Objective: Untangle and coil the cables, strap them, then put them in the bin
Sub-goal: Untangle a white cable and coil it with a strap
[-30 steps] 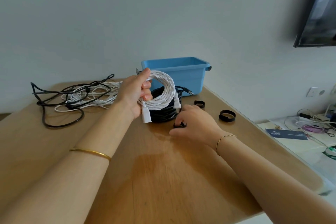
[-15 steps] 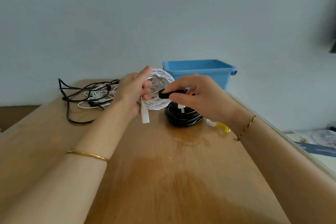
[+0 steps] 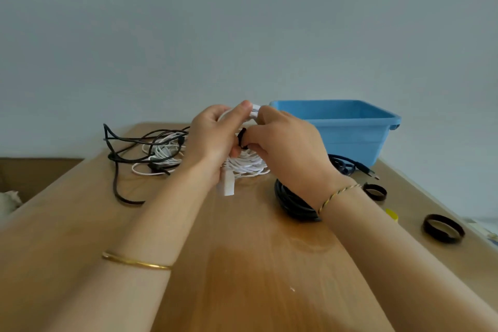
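Black and white loose cables (image 3: 151, 153) lie tangled on the bench (image 3: 242, 277), well left of the blue bin (image 3: 350, 137). Just left of the bin, my left hand (image 3: 213, 140) grips the white coil (image 3: 248, 166), fingers (image 3: 244, 110) clamped round it. My right hand (image 3: 285, 143) pinches a black strap (image 3: 241, 139) against that coil. Black coil (image 3: 291, 202) lies on the bench in front of the bin, with two strap rings (image 3: 442, 228) front-right of it.

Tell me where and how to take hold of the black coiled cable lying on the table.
Take the black coil by its near-left arc, the part that shows clear of the right wrist. It lies flat on the table, so come from above, probably with thumb outside and fingers in the centre, pinching all the loops together so they do not spring apart.
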The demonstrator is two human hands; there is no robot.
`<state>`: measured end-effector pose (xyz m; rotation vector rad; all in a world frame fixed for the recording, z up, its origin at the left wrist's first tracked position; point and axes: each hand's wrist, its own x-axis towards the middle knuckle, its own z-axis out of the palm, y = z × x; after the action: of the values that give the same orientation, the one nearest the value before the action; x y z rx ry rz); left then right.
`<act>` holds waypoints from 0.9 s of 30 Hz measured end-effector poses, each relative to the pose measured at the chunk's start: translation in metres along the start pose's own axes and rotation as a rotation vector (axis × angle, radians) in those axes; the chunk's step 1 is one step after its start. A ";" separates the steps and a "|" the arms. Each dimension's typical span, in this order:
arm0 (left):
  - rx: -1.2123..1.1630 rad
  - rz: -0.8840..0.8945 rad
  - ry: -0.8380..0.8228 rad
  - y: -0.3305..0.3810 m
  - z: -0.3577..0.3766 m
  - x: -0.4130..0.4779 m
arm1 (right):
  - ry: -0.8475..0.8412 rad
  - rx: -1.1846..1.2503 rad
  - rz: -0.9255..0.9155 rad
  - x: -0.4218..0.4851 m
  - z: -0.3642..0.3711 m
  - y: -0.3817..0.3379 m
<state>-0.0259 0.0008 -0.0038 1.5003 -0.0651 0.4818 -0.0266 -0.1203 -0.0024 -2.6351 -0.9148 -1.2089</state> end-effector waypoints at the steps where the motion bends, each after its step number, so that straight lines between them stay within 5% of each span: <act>1: -0.009 -0.004 0.003 -0.001 0.001 0.000 | 0.066 0.018 0.014 -0.001 0.004 0.000; 7: -0.034 0.019 -0.028 0.003 0.005 -0.005 | 0.342 0.114 0.129 -0.004 0.011 -0.003; 13: -0.023 0.081 -0.095 0.005 0.009 -0.013 | 0.355 0.011 0.266 -0.004 0.010 -0.002; 27: -0.025 0.195 -0.076 0.009 0.015 -0.019 | 0.610 -0.184 0.228 -0.009 0.016 0.009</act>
<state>-0.0421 -0.0191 0.0000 1.4940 -0.2779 0.5783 -0.0156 -0.1265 -0.0184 -2.1709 -0.3998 -1.9315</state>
